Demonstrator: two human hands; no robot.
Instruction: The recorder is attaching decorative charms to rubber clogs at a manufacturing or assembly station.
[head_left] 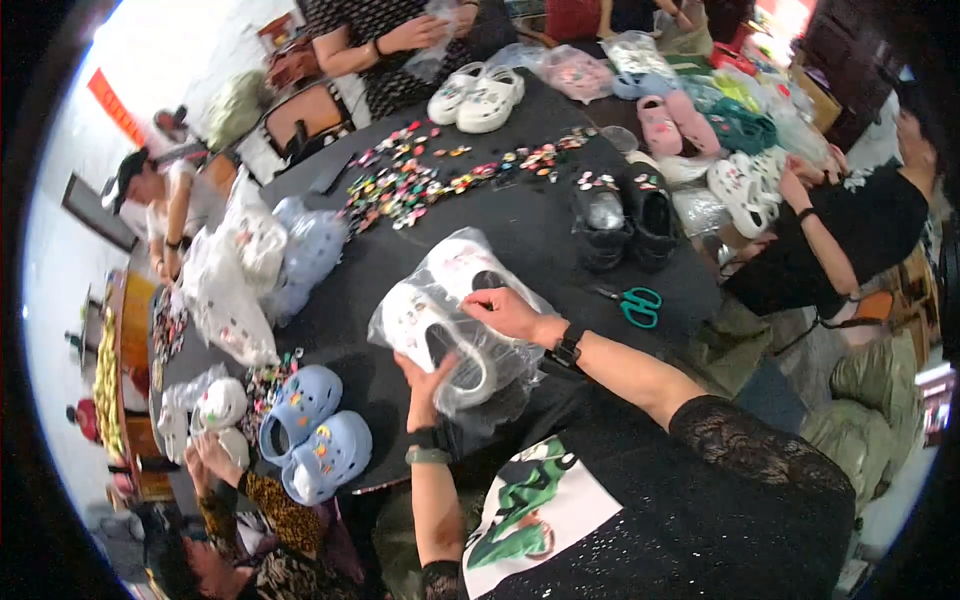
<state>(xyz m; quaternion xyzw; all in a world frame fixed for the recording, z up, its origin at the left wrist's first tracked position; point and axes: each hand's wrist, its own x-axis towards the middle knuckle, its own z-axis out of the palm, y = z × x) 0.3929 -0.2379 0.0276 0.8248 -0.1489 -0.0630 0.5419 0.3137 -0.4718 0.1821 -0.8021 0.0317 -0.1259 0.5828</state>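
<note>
Two white clogs (440, 320) are lying in one clear bag (500, 385); two blue clogs (315, 430), two black shoes (625, 225) and one pair of teal scissors (632, 303) are sitting nearby.

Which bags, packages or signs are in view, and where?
Clear plastic bag holding white clogs: table centre, held by left hand and right hand.
Filled clear bags: table's left edge.
Cardboard box: top right, brown.
Red banner: left wall, narrow strip.
</note>
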